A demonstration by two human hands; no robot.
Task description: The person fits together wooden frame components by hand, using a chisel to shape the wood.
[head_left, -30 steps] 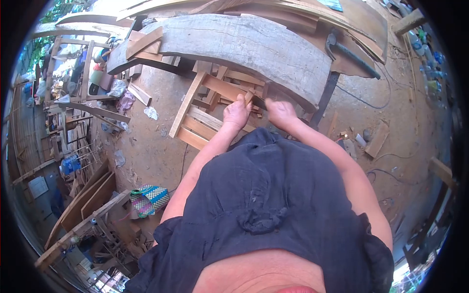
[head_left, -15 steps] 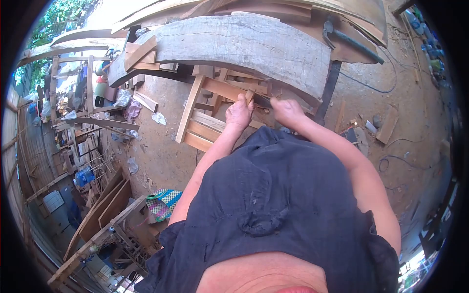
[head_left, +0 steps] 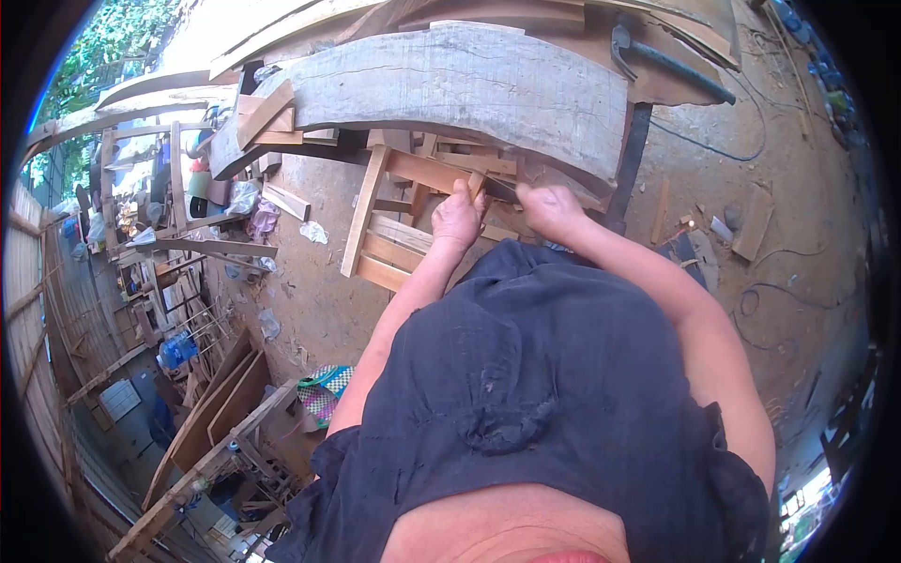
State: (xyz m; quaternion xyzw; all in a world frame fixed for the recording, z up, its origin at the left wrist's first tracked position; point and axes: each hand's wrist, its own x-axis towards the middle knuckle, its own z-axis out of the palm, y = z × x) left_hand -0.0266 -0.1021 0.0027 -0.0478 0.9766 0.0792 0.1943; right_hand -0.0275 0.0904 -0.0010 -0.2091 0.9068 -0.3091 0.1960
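Observation:
My left hand point(head_left: 458, 220) is closed around a small wooden piece point(head_left: 477, 182), whose upper end sticks out past the thumb. To its right, my right hand point(head_left: 552, 210) is closed in a fist at the end of a dark, narrow blade-like tool point(head_left: 501, 190). The blade points left and reaches the wooden piece; its exact kind is hard to make out. Beyond and left of my hands is a slatted wooden frame point(head_left: 366, 212), partly hidden by my left hand and forearm.
A thick grey plank point(head_left: 450, 80) lies across the bench ahead. A hammer point(head_left: 671, 68) rests at its right end. Short wood pieces point(head_left: 267, 114) lie at its left. Offcuts point(head_left: 754, 223) and a cable point(head_left: 788, 291) are on the dirt floor. A woven bag point(head_left: 324, 389) stands at lower left.
The view has tilted slightly. My right hand has shifted a little toward the left hand, with the blade still against the wooden piece. Both grips look unchanged.

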